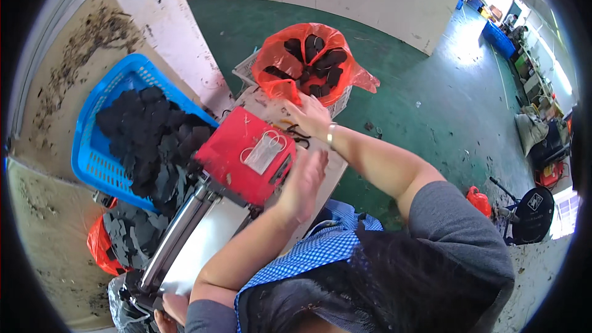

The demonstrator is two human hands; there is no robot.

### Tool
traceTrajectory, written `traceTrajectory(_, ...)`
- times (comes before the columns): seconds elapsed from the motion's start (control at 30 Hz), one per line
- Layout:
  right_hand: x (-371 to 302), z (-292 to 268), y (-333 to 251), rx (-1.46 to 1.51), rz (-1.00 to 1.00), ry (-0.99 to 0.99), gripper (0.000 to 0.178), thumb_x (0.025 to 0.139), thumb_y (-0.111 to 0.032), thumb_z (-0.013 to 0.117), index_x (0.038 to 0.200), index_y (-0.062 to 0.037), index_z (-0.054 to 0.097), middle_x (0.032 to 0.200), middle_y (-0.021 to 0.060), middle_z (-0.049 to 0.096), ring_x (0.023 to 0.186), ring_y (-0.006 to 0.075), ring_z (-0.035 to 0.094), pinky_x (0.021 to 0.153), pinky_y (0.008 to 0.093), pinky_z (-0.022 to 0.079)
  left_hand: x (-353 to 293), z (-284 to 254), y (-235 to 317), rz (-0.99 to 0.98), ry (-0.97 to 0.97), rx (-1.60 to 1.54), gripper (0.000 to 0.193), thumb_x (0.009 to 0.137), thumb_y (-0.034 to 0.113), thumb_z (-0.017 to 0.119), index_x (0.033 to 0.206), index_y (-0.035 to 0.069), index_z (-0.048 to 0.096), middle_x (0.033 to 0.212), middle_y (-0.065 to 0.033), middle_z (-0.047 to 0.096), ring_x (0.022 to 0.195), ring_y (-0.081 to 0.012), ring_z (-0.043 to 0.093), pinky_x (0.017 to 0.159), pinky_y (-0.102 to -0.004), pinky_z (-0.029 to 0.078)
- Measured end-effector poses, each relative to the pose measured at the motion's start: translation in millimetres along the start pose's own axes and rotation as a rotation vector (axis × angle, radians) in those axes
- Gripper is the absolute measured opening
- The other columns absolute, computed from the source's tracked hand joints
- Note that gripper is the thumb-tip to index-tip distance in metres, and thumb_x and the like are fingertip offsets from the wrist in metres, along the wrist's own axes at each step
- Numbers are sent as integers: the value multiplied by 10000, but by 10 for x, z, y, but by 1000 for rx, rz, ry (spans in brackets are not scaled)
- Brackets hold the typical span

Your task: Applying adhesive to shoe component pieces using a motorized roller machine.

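My left hand (305, 186) is raised beside the red machine housing (243, 151), edge-on, with its fingers stretched out and nothing visible in it. At the far end of the bench, my right hand (312, 117) reaches to the near rim of a red plastic bag (280, 89). Its fingers look extended, though their tips are partly hidden against the bag. Dark, curved pieces (314, 46) lie inside the bag. Left of the machine, a blue plastic basket (83, 142) holds a heap of thin black cut pieces (148, 129). Metal rollers (176, 240) run along the machine's near side.
A pale crate (243, 69) stands under the red bag. More grey-black pieces (132, 228) lie heaped below the basket, by another red bag (102, 243). Some skin, perhaps another person's hand (169, 314), shows at the lower left. A round black stool (533, 214) stands right.
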State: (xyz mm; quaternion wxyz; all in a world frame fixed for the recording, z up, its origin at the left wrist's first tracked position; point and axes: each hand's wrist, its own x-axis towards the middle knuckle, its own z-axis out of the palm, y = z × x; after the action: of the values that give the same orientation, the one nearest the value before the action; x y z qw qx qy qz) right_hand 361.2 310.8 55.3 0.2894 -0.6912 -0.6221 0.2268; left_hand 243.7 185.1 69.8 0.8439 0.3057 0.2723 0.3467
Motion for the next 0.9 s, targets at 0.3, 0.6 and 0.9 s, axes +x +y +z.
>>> traceTrajectory(0.3,2140,-304,2290,-371,-69,-182,695,670,-346,724,1224,-44,433,1161,226,485,1095,373,475,924,411,405,1894,-661,-394,21,529,557,457,872,225,563,1215,-35,411,1151,-143,512,1097,-197,471,932,-294,365)
traceTrajectory(0.6,3512,394,3232,-411,282,-315,1064,527,-381,829,1368,-126,229,1358,252,240,1202,448,350,949,464,393,4293,-1429,-16,526,577,1606,354,713,84,645,1002,-35,481,1076,-225,493,1017,-378,481,880,-415,408)
traceTrajectory(0.9,3415,-22,3235,342,320,-371,884,606,-388,776,1235,76,362,1237,233,429,1203,272,396,946,377,382,4583,-1990,570,-637,799,1797,939,537,392,815,1283,66,349,1237,-202,391,1168,-360,392,956,-430,380)
